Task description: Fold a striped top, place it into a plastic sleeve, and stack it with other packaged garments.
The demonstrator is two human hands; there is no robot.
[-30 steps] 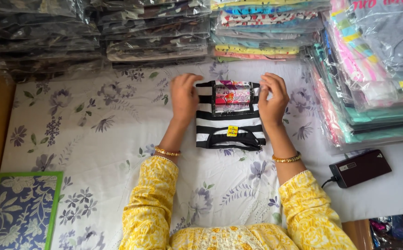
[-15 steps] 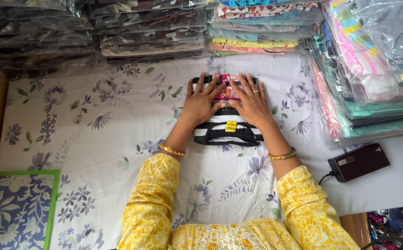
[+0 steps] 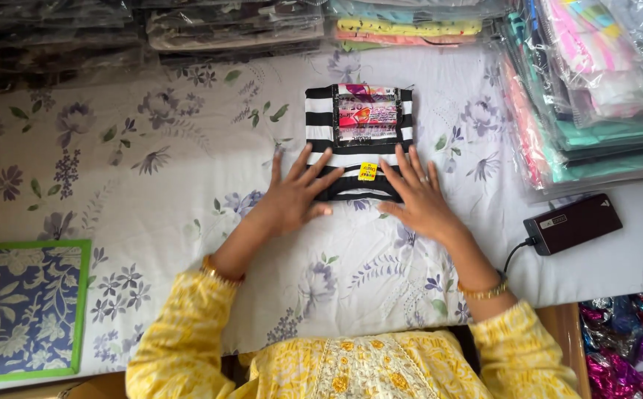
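Observation:
A folded black-and-white striped garment (image 3: 358,140) with a colourful print panel and a small yellow tag lies on the floral sheet (image 3: 151,192). My left hand (image 3: 292,199) lies flat, fingers spread, on the garment's near left edge. My right hand (image 3: 419,196) lies flat on its near right edge, fingers apart. Neither hand grips anything. Both arms wear yellow sleeves and gold bangles.
Stacks of plastic-wrapped garments (image 3: 233,29) line the far edge, and a taller pile (image 3: 595,96) stands at the right. A black adapter with a cable (image 3: 573,223) lies at the right. A blue floral folded cloth with green border (image 3: 26,310) sits at the near left. Shiny wrappers (image 3: 632,340) lie at the lower right.
My hands slid from the garment's top down toward me to its near edge, flattening it. The colourful print panel is now uncovered.

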